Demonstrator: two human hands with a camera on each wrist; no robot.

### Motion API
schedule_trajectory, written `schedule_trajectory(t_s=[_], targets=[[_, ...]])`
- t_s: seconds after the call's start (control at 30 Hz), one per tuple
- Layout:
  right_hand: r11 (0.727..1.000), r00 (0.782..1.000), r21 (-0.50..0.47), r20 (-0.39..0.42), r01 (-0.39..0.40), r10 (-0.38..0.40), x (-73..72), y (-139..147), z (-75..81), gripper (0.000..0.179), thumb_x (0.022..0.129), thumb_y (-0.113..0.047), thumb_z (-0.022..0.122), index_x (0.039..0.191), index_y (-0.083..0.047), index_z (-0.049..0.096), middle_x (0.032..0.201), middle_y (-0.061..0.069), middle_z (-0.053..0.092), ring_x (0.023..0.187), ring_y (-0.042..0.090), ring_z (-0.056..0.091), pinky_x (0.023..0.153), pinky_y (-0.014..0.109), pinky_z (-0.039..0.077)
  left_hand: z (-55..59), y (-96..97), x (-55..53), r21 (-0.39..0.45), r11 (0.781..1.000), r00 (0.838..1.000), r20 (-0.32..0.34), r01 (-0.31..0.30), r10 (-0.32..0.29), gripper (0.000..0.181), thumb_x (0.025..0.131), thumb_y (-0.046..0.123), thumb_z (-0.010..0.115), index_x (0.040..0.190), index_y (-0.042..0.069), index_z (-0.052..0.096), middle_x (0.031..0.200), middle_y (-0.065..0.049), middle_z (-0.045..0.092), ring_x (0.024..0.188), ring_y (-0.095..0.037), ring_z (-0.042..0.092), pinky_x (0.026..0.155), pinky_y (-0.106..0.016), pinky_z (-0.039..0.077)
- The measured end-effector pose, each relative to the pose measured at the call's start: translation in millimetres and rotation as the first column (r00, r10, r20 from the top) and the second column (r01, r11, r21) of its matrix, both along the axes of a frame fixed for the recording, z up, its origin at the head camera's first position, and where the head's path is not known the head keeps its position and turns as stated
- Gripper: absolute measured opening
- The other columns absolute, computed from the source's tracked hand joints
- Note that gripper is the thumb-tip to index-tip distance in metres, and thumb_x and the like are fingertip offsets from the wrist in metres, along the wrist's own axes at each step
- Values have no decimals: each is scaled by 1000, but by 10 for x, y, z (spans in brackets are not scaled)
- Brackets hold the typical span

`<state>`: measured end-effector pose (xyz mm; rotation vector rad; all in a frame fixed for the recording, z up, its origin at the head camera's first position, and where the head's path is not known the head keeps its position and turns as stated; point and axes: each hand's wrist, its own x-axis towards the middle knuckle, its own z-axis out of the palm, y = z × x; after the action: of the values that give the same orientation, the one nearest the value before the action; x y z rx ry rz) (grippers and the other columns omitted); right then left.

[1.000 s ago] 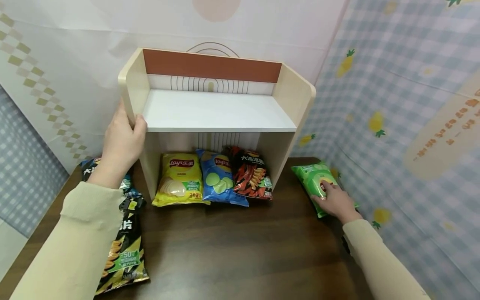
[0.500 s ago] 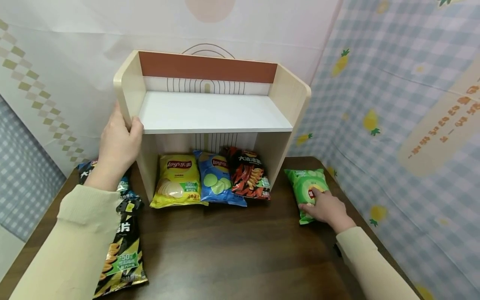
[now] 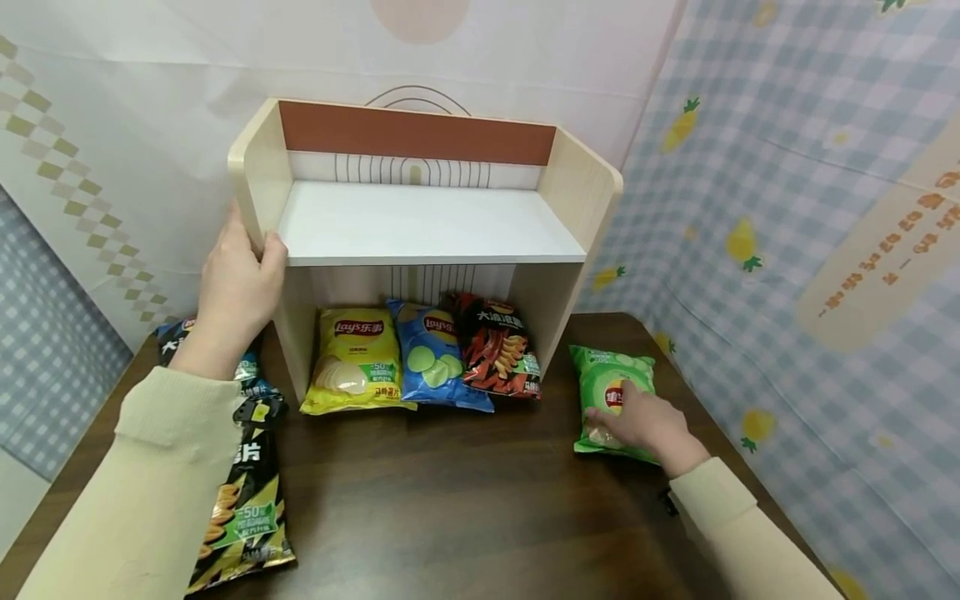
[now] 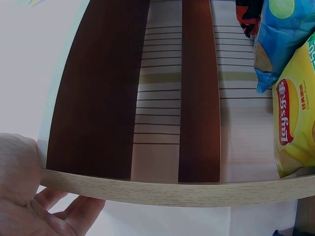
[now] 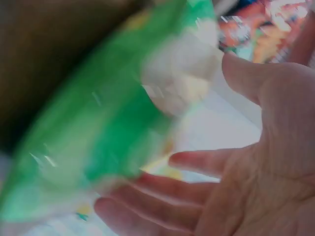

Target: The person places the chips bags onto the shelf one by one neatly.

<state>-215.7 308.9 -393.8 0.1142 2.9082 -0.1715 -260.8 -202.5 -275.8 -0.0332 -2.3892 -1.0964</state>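
My left hand [image 3: 243,287] grips the left side panel of a wooden shelf unit [image 3: 431,221], thumb round its front edge. In the left wrist view its fingers show beyond the panel. To the right of the shelf, a green bag of chips [image 3: 607,387] lies on the table, and my right hand [image 3: 648,425] is over its lower right part. The right wrist view has this hand with thumb and fingers spread, fingertips right at the blurred bag. Inside the lower compartment stand a yellow chip bag [image 3: 358,358], a blue one [image 3: 433,354] and a red-black one [image 3: 497,346].
Left of the shelf, a black-and-gold chip bag [image 3: 243,508] and a dark blue-black bag [image 3: 251,375] lie on the brown table [image 3: 442,500], partly hidden by my left arm. Cloth-covered walls stand behind and at the right [image 3: 810,167].
My right hand has brought the green chip bag leftward from the right wall and toward me, and the bag has turned straighter. The left hand stays on the shelf unit.
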Motion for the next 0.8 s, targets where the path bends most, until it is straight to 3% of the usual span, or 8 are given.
schedule_trajectory(t_s=[0.17, 0.27, 0.33, 0.4, 0.5, 0.57, 0.63, 0.8], targets=[[987, 992, -103, 12, -122, 124, -242, 146, 257, 98, 89, -53, 62, 150, 7, 16, 143, 36, 34, 125, 52, 38, 95, 62, 37, -2, 7, -13, 3, 1000, 1000, 6, 5, -5, 60, 97, 32, 33, 153, 13, 21, 141, -24, 42, 121, -47, 44, 96, -66, 32], [966, 975, -162, 62, -200, 212, -412, 201, 339, 97, 86, -45, 70, 153, 2, 15, 147, 34, 28, 131, 50, 32, 99, 61, 33, -2, 2, -16, 8, 1000, 1000, 3, 6, -6, 59, 97, 32, 33, 152, 13, 23, 140, -24, 42, 120, -47, 44, 96, -65, 32], [958, 964, -191, 117, -215, 240, -503, 219, 324, 99, 85, -43, 73, 154, -2, 15, 150, 32, 24, 133, 50, 28, 99, 61, 33, -1, 0, -17, 8, 1000, 1000, 1, 3, -3, 59, 97, 32, 34, 152, 12, 23, 140, -25, 43, 120, -47, 44, 96, -65, 31], [946, 953, -249, 168, -207, 253, -573, 243, 254, 100, 83, -40, 75, 155, -5, 15, 151, 31, 23, 115, 45, 51, 93, 56, 42, 0, 4, -18, 6, 1000, 1000, -1, 0, 0, 59, 97, 32, 34, 151, 11, 24, 139, -25, 43, 119, -47, 44, 96, -65, 32], [939, 945, -274, 191, -208, 266, -621, 283, 105, 101, 81, -40, 77, 155, -6, 17, 152, 31, 20, 118, 46, 48, 93, 57, 41, 5, 29, -11, 2, 1000, 1000, -2, -4, 4, 59, 97, 32, 34, 151, 11, 24, 139, -25, 43, 120, -47, 44, 96, -64, 31], [946, 950, -242, 172, -215, 260, -631, 311, 14, 100, 81, -44, 76, 154, -6, 20, 151, 32, 21, 117, 48, 48, 93, 59, 40, 8, 44, -8, 1, 1000, 1000, 0, -1, 1, 59, 97, 32, 34, 151, 11, 24, 140, -24, 43, 120, -47, 44, 97, -64, 32], [960, 958, -155, 130, -234, 255, -627, 320, -47, 99, 81, -51, 72, 153, -4, 22, 151, 34, 18, 134, 57, 19, 99, 67, 27, 11, 46, -6, 4, 1000, 1000, 2, 3, -3, 59, 97, 33, 34, 152, 12, 23, 140, -24, 43, 121, -47, 44, 97, -64, 31], [984, 981, -21, 75, -176, 177, -610, 283, -95, 101, 83, -66, 60, 151, 1, 26, 145, 41, 24, 126, 65, 21, 96, 73, 23, 6, 1, -8, 10, 1000, 1000, 4, 1, -1, 59, 97, 33, 33, 152, 13, 24, 140, -24, 43, 120, -47, 44, 96, -64, 31]])
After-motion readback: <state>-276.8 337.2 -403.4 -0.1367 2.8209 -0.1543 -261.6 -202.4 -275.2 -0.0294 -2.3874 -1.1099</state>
